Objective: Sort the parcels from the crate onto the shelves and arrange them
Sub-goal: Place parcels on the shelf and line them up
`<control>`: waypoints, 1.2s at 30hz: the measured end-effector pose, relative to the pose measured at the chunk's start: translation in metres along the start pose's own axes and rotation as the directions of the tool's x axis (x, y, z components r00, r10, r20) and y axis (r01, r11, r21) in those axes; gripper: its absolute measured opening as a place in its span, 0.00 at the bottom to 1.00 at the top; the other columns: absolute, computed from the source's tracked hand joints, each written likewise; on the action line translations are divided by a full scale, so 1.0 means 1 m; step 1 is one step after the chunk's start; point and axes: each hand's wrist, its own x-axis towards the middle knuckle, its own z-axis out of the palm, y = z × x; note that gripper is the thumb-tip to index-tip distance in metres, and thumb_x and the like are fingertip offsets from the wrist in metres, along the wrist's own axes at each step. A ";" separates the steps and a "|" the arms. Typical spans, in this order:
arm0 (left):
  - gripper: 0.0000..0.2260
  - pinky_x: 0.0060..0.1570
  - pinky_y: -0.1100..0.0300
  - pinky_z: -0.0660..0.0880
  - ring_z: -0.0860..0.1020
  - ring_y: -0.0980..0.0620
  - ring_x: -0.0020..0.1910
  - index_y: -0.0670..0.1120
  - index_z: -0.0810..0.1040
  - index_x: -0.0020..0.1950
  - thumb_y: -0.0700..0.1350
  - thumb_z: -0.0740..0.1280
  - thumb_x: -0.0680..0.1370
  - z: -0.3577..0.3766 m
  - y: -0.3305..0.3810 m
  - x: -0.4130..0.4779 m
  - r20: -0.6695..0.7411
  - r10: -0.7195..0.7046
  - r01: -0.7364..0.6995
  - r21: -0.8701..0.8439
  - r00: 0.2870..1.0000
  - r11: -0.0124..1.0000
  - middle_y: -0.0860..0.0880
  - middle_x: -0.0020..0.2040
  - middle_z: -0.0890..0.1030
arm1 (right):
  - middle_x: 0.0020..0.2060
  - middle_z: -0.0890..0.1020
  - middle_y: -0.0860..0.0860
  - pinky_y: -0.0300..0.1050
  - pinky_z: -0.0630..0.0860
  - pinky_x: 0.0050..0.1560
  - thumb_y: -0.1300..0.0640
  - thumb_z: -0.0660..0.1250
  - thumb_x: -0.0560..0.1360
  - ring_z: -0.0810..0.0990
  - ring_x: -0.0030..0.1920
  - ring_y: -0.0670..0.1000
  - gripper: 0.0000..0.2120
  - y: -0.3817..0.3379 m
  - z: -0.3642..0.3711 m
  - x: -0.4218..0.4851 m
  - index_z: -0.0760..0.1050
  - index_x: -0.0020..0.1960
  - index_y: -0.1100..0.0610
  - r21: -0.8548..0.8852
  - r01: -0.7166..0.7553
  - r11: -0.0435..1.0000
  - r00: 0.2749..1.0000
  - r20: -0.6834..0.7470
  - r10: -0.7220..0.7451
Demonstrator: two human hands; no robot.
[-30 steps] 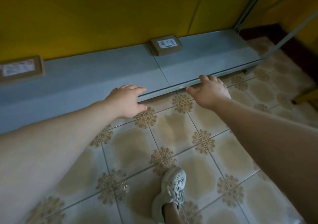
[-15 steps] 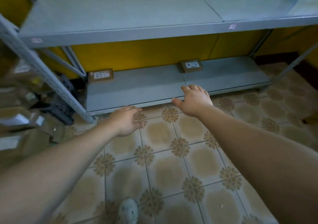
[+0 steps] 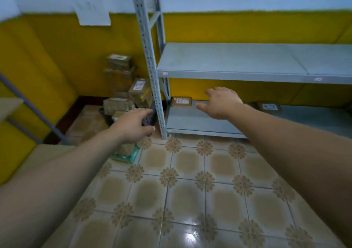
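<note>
Head view: dark crate (image 3: 150, 117) piled with brown parcels (image 3: 140, 87).

A yellow wall (image 3: 47, 66) topped with white meets a glossy floral-patterned tile floor (image 3: 190, 190).

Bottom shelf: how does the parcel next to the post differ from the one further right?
The left parcel lies beside the upright post; the right parcel lies well along the bottom shelf. The left parcel looks lighter, its label printed reddish; the right parcel looks darker, its label printed dark. Both are flat brown boxes, labels up, at the back.
</note>
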 end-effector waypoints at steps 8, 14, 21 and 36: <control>0.31 0.69 0.51 0.66 0.64 0.48 0.73 0.55 0.57 0.78 0.57 0.66 0.78 -0.083 -0.141 -0.060 -0.093 -0.054 0.056 0.014 0.994 0.998 0.51 0.76 0.64 | 0.72 0.71 0.57 0.58 0.71 0.67 0.32 0.57 0.78 0.70 0.69 0.61 0.34 -0.204 -0.065 0.036 0.64 0.76 0.54 0.047 0.163 0.985 0.983 -0.095 -0.158; 0.32 0.69 0.51 0.66 0.64 0.48 0.74 0.54 0.58 0.78 0.57 0.67 0.77 -0.132 -0.227 -0.073 -0.182 -0.133 0.130 -0.029 0.974 0.991 0.51 0.77 0.63 | 0.72 0.70 0.56 0.56 0.71 0.67 0.34 0.57 0.79 0.70 0.70 0.60 0.33 -0.328 -0.087 0.062 0.63 0.76 0.53 0.053 0.293 0.955 0.949 -0.139 -0.284; 0.32 0.69 0.53 0.64 0.63 0.50 0.74 0.53 0.59 0.78 0.55 0.67 0.78 -0.151 -0.280 -0.021 -0.203 -0.164 0.147 -0.097 0.965 0.984 0.51 0.76 0.64 | 0.73 0.70 0.54 0.56 0.71 0.67 0.33 0.57 0.79 0.69 0.71 0.58 0.33 -0.396 -0.081 0.137 0.63 0.77 0.51 0.063 0.394 0.917 0.911 -0.159 -0.380; 0.28 0.71 0.55 0.63 0.65 0.50 0.73 0.50 0.61 0.77 0.55 0.64 0.79 -0.098 -0.388 0.171 0.120 -0.367 0.384 -0.197 0.922 0.902 0.49 0.75 0.66 | 0.71 0.71 0.57 0.53 0.72 0.63 0.35 0.55 0.80 0.71 0.68 0.59 0.32 -0.424 0.022 0.385 0.62 0.77 0.54 0.093 0.405 0.910 0.881 0.226 -0.415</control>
